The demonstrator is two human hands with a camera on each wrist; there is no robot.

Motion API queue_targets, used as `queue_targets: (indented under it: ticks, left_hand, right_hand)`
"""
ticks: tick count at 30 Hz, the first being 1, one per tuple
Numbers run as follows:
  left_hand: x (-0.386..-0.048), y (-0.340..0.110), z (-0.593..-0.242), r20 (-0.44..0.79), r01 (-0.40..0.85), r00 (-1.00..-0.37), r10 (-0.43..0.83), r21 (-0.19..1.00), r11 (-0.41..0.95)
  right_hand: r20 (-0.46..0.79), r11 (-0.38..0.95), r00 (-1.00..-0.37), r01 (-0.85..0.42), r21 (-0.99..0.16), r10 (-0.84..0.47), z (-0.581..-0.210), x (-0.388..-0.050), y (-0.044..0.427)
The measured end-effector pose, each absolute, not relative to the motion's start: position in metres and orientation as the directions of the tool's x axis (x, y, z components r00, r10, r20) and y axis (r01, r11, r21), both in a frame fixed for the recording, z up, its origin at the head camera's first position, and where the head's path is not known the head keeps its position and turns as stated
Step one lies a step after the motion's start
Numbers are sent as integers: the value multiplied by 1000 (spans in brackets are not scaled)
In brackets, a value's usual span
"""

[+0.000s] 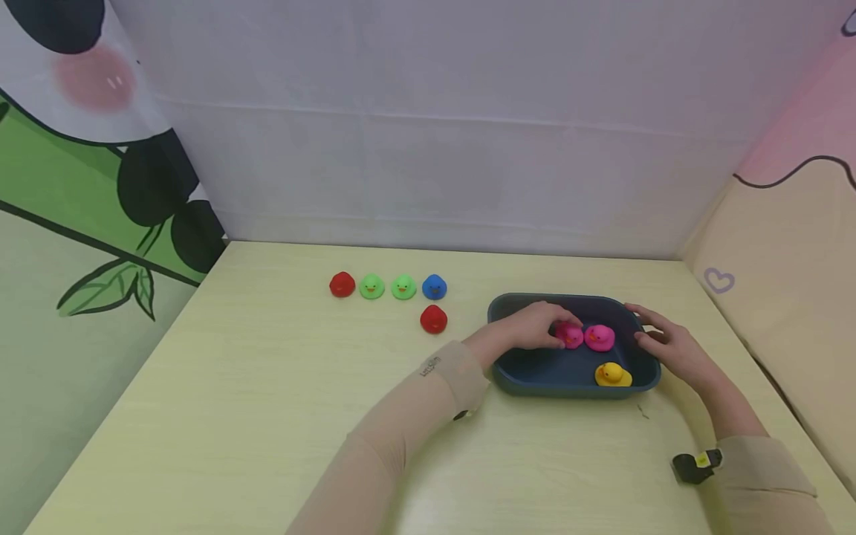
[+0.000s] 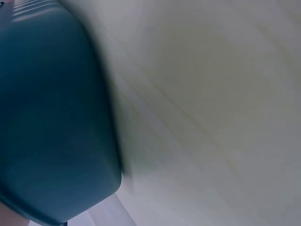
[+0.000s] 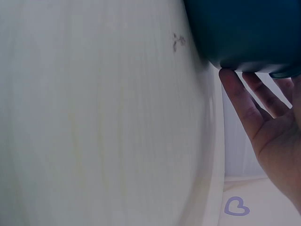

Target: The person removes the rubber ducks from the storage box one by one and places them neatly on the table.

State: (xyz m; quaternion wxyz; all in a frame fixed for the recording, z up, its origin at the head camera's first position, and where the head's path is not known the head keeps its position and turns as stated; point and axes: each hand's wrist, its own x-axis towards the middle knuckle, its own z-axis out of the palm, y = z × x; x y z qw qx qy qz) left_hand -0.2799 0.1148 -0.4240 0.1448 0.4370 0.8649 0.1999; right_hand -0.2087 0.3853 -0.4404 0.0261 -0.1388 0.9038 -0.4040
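Note:
A dark teal tray (image 1: 555,386) stands right of centre on the table; its outer side (image 2: 56,122) fills the left of the left wrist view. Inside it are two pink ducks, one (image 1: 600,338) beside the other (image 1: 571,336), and a yellow duck (image 1: 612,374) near the front. The left hand (image 1: 538,325) reaches over the tray's left side, its thumb and fingers curled round the left pink duck. At the tray's right end the right hand (image 1: 675,349) rests against the rim; in the right wrist view its extended fingers (image 3: 244,101) touch the outer wall (image 3: 244,33).
Left of the tray, a row on the table (image 1: 267,416) holds a red duck (image 1: 342,284), two green ducks (image 1: 371,286) (image 1: 404,287) and a blue duck (image 1: 435,287). Another red duck (image 1: 434,319) lies in front of the blue one. A pale cloth wall (image 1: 428,163) stands behind.

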Motion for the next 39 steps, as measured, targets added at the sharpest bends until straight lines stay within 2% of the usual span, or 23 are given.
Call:
queue_targets:
  ticks: [8,24,39]
  left_hand:
    - [-281,114,-427,-41,701,-575,817,490,518]
    - [-282,115,-428,-35,659,-611,791,530,533]
    - [-279,113,-422,20,694,-586,810,528,489]
  right_hand:
    - [64,639,-960,-230,-734,-272,-441,-209,385]
    - [58,639,-961,-225,-736,-272,-439,-208,385]
    - [52,640,-962,-219,-736,-269,-441,-210,386]
